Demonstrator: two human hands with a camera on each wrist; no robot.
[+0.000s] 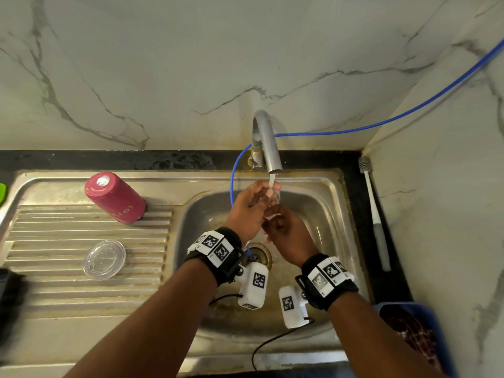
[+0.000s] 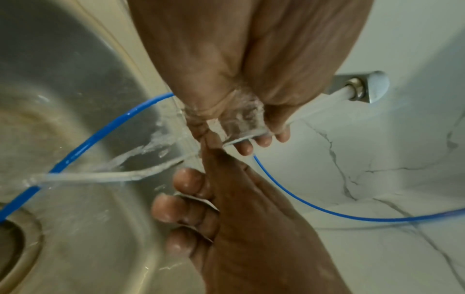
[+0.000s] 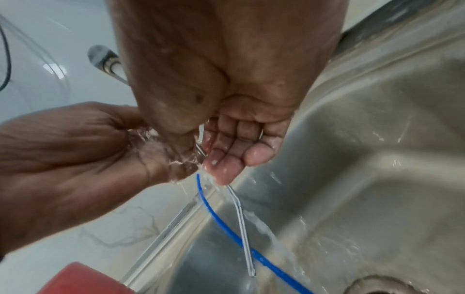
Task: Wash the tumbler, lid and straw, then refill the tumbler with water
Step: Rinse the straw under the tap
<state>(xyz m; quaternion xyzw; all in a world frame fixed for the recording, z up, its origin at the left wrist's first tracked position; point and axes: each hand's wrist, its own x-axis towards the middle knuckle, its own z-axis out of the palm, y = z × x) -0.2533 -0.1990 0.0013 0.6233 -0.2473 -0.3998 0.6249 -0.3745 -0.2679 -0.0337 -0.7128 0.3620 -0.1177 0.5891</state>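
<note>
Both hands are over the steel sink (image 1: 331, 214), under the running tap (image 1: 268, 143). My right hand (image 1: 286, 233) grips the clear straw (image 3: 242, 224), whose lower end hangs toward the drain (image 1: 259, 255). My left hand (image 1: 252, 204) is cupped under the stream, its curled fingers (image 2: 261, 141) round the straw's upper end; water pools in the palm and spills off. The pink tumbler (image 1: 114, 197) stands upside down on the drainboard. The clear lid (image 1: 105, 259) lies flat on the ribs nearer me.
A thin blue tube (image 1: 381, 121) runs from the right wall past the tap into the basin. A white and grey bottle brush (image 1: 375, 214) lies on the dark counter to the right. A blue basket (image 1: 417, 331) sits at the near right corner.
</note>
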